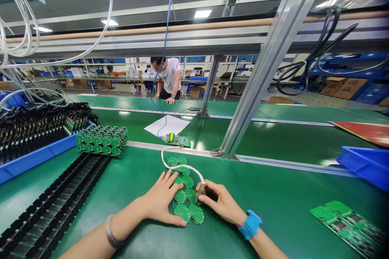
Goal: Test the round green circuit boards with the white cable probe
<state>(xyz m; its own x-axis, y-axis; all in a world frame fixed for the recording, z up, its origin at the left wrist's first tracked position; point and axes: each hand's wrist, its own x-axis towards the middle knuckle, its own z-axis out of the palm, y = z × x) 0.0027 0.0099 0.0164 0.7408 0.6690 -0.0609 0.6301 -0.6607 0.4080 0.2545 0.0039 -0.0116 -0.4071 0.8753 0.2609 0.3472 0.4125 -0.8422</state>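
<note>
A panel of round green circuit boards [181, 212] lies flat on the green bench in front of me. My left hand [161, 199] rests on its left side, fingers spread, the thumb near the lower boards. My right hand [217, 202] pinches a brownish connector [201, 193] at the panel's right edge. From the connector a white cable [190, 166] loops over the upper boards towards a small circuit board with a lit yellow-green display [172, 137]. Whether the connector touches a board is hidden by its own body and my fingers.
Stacked round boards [101, 141] stand on a black slotted rack [60, 202] at left, beside a blue tray [39, 156]. A metal post [249, 89] rises behind the panel. At right are a green board [346, 224] and a blue bin [366, 166]. A person [170, 77] leans over the far bench.
</note>
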